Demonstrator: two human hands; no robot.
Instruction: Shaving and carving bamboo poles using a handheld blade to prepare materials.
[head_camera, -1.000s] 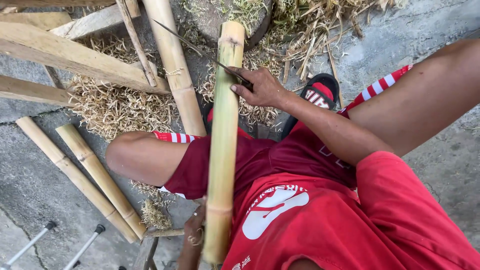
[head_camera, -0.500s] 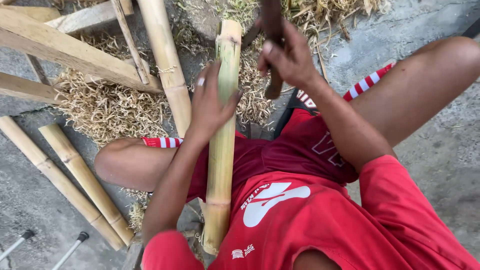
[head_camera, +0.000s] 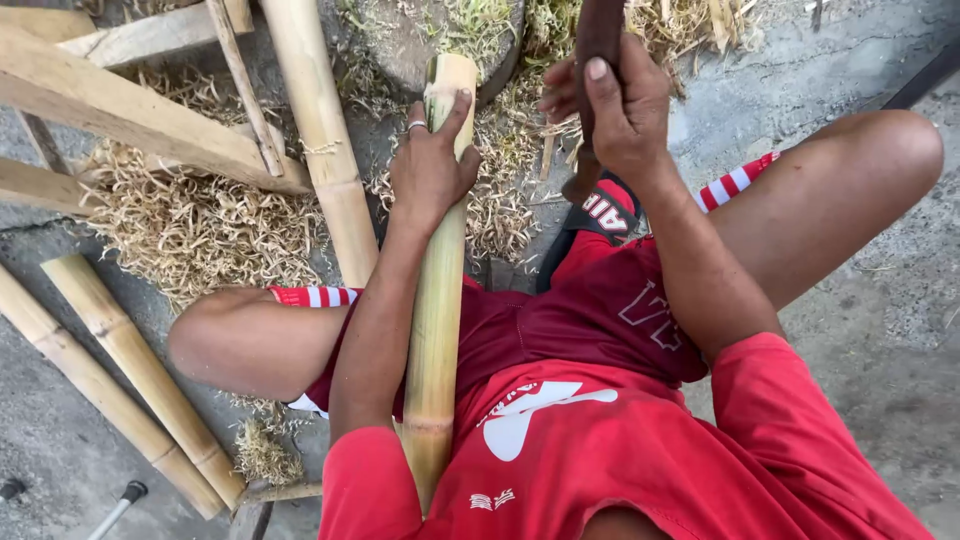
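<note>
Your left hand has come up from beside your lap and now wraps the upper end of the bamboo pole, which runs from your lap out to the stump ahead. Your right hand (raised just right of it) is closed around a dark tool handle, lifted off the pole's tip, so a fresh stroke looks set.

bamboo poles: 4 | hands: 2 | dark tool handle: 1 | ring: 1
</note>
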